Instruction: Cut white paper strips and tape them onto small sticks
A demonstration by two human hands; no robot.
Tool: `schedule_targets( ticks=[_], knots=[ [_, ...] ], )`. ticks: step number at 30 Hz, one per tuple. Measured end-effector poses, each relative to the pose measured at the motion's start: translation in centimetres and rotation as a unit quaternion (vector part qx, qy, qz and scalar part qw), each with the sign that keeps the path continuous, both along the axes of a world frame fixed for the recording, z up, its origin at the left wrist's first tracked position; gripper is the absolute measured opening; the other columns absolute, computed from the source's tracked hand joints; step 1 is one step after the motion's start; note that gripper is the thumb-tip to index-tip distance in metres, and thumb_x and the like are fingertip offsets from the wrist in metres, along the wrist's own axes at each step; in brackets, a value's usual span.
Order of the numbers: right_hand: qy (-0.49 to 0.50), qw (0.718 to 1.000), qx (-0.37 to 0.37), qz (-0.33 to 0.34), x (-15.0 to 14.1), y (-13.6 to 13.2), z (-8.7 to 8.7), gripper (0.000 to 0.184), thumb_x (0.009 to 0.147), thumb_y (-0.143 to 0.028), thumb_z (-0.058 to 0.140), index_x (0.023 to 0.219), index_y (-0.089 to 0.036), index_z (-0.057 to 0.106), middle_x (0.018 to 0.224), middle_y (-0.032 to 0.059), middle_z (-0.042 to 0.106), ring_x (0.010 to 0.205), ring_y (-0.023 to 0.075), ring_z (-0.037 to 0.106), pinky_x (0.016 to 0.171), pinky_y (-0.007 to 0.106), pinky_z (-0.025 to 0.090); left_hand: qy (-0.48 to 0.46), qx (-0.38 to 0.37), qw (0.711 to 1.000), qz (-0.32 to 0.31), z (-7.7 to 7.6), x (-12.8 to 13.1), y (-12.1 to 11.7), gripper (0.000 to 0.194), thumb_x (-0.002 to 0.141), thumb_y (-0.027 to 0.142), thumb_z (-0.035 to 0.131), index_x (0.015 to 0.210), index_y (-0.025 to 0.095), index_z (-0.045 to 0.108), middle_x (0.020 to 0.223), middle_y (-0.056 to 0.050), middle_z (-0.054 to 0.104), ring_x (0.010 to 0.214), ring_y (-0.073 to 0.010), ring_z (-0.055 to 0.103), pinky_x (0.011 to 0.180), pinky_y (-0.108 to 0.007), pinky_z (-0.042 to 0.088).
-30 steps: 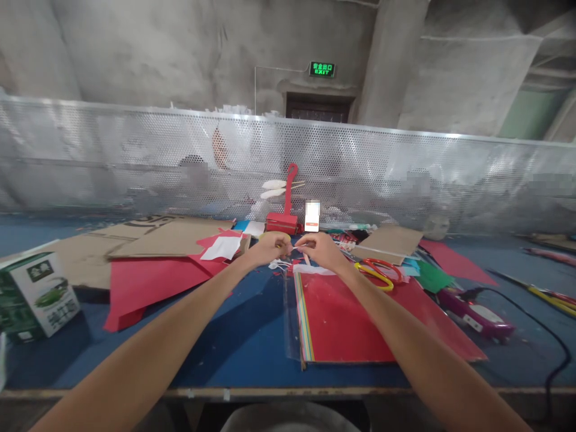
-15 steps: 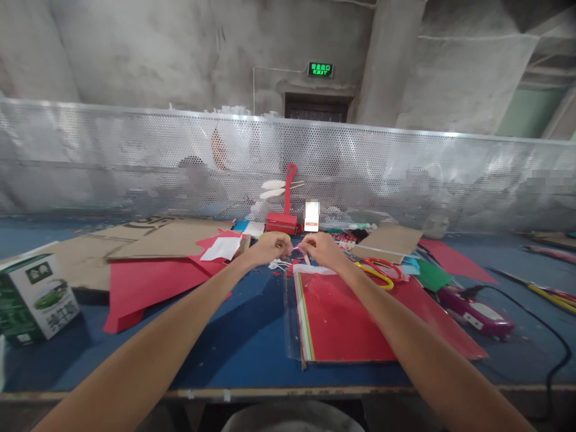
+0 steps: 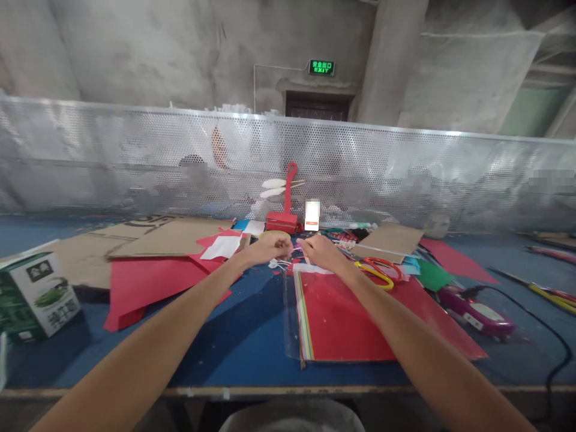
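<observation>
Two bare hands, forearms reaching in over a blue table (image 3: 234, 345), meeting near the middle. Item in hand: one small white-and-purple piece (image 3: 296, 247), thin, held in the gap between the two sets of fingertips, raised slightly over the table's clutter. Left hand (image 3: 276, 246): fingers curled and drawn together, with hardly any gap, seemingly pinching the piece's left end. Right hand (image 3: 316, 249): fingers likewise brought together, on the piece's right end, where the purple shows. Relation: the piece lies to the right of the left fingers and to the left of the right fingers, its long axis apparently running side to side from one hand to the other; the purple portion sits nearer the right hand. Just below: white stringy scraps (image 3: 281, 264), loose. Toward the wearer on the right: a stack of coloured sheets (image 3: 355, 318), red uppermost, in a clear sleeve; yellow-and-red scissors (image 3: 377, 275) lie across its far part, beside the right forearm. Beyond the hands: an upright phone (image 3: 312, 217), lit, its screen partly blurred out. Left hand covers part of a yellow ring (image 3: 264, 235). Hard to make out: the piece's full outline and material, and the exact fingertip contact; both forearms cut off at the lower edge.
</observation>
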State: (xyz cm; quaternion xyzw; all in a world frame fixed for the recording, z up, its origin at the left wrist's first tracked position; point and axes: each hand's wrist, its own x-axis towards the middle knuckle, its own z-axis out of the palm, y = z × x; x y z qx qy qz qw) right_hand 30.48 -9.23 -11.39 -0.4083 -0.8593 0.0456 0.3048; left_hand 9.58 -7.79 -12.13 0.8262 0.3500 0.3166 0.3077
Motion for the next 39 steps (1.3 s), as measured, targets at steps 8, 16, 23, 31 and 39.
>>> schedule_targets(
  ticks=[8, 16, 23, 31, 39],
  knots=[
    [-0.017, 0.999, -0.046, 0.017, 0.2, 0.2, -0.1, 0.070, 0.096, -0.056, 0.029, 0.041, -0.019, 0.052, 0.041, 0.0047, 0.056, 0.049, 0.0142, 0.057, 0.062, 0.023, 0.039, 0.026, -0.015, 0.999, -0.019, 0.6, 0.2, -0.8, 0.014, 0.078, 0.030, 0.059, 0.080, 0.016, 0.061, 0.073, -0.002, 0.063, 0.065, -0.0124, 0.059, 0.061, -0.022, 0.045],
    [-0.043, 0.999, -0.031, -0.008, 1.7, 1.6, -0.4, 0.051, 0.093, -0.045, 0.044, 0.053, -0.019, 0.063, 0.056, 0.0035, 0.066, 0.054, 0.0137, 0.059, 0.054, 0.024, 0.033, 0.138, 0.121, 0.976, 0.116, 0.0, -1.4, -0.3, 0.007, 0.072, 0.022, 0.059, 0.070, 0.020, 0.066, 0.067, -0.001, 0.062, 0.064, -0.0155, 0.055, 0.063, -0.024, 0.040],
    [-0.106, 0.993, -0.057, 0.017, 2.6, 1.9, -1.2, 0.004, 0.074, -0.024, 0.066, 0.076, -0.023, 0.070, 0.076, 0.0003, 0.072, 0.068, 0.0146, 0.063, 0.057, 0.021, 0.034, 0.187, 0.145, 0.957, 0.168, -0.9, -2.1, 0.3, 0.002, 0.067, 0.023, 0.066, 0.067, 0.021, 0.065, 0.061, -0.001, 0.060, 0.060, -0.0166, 0.055, 0.068, -0.026, 0.040],
    [-0.184, 0.976, -0.118, 0.009, 3.0, 1.9, -0.9, 0.025, 0.072, -0.024, 0.068, 0.097, -0.022, 0.068, 0.087, 0.0015, 0.072, 0.074, 0.0155, 0.064, 0.060, 0.020, 0.037, 0.325, 0.147, 0.915, 0.190, 0.0, -1.6, -0.7, 0.016, 0.077, 0.034, 0.056, 0.085, 0.023, 0.066, 0.084, -0.001, 0.070, 0.080, -0.0202, 0.063, 0.077, -0.030, 0.043],
    [-0.126, 0.987, -0.093, 0.028, 2.9, 2.5, -0.7, 0.008, 0.071, -0.020, 0.061, 0.074, -0.015, 0.067, 0.069, 0.0005, 0.066, 0.066, 0.0148, 0.059, 0.056, 0.021, 0.035, 0.228, 0.167, 0.934, 0.218, 0.4, -2.3, -0.2, 0.022, 0.083, 0.035, 0.051, 0.089, 0.021, 0.067, 0.093, -0.005, 0.070, 0.086, -0.0211, 0.064, 0.076, -0.029, 0.045]
  ],
)
